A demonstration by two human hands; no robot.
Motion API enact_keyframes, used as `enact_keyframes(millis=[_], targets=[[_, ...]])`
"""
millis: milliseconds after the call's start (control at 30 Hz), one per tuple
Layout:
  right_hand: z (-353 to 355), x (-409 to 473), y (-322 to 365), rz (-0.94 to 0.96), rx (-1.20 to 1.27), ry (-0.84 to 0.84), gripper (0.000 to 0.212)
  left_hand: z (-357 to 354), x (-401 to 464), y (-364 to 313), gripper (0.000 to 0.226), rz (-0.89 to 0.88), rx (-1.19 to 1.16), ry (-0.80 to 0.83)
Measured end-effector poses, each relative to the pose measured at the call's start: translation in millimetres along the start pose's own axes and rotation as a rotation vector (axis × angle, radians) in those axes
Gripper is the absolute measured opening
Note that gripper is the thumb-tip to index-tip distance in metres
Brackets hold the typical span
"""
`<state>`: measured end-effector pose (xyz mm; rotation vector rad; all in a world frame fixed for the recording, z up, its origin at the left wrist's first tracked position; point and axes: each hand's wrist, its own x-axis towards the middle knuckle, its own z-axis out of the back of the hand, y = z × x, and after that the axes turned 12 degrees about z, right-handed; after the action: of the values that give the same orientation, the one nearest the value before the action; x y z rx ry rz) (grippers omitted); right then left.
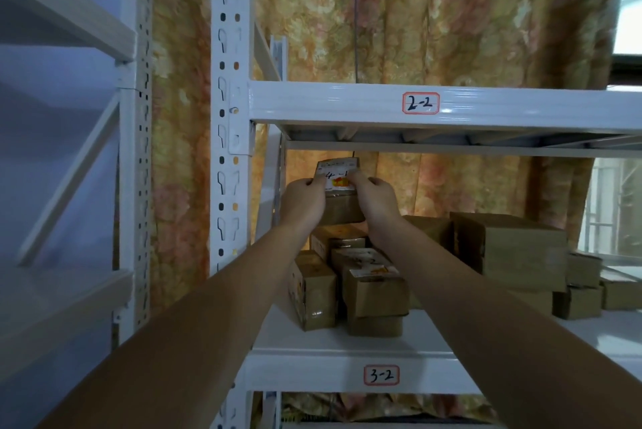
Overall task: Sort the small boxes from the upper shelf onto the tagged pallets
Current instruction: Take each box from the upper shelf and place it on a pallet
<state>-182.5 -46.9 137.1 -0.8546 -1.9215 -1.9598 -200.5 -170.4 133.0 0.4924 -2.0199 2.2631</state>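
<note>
While your arms reach into the shelf tagged 3-2, your left hand and right hand clasp a small box from both sides, lifted clear above the stacked small boxes. Its white label appears to read "4-", the rest blurred. Larger cartons sit to the right under the beam marked 2-2.
</note>
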Motion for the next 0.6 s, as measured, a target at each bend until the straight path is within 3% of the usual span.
enact_keyframes(millis=[67, 133, 367, 600], targets=[[4.1, -2.4, 5.3, -0.082, 0.106, -0.013, 0.042, -4.1, 0.4, 0.8, 0.033, 0.025, -0.019, 0.043], [8.7, -1.3, 4.2, -0.126, 0.157, 0.028, 0.031, -5.4, -0.3, 1.6, 0.028, 0.039, -0.056, 0.087], [15.5, -4.7, 7.4, -0.056, 0.094, 0.067, 0.038, -9.8, -0.3, 8.5, 0.025, -0.058, -0.028, 0.230], [30.3, -19.4, 6.8, -0.057, 0.079, 0.037, 0.051, -24.6, -18.4, 20.7, 0.042, -0.132, -0.023, 0.189]])
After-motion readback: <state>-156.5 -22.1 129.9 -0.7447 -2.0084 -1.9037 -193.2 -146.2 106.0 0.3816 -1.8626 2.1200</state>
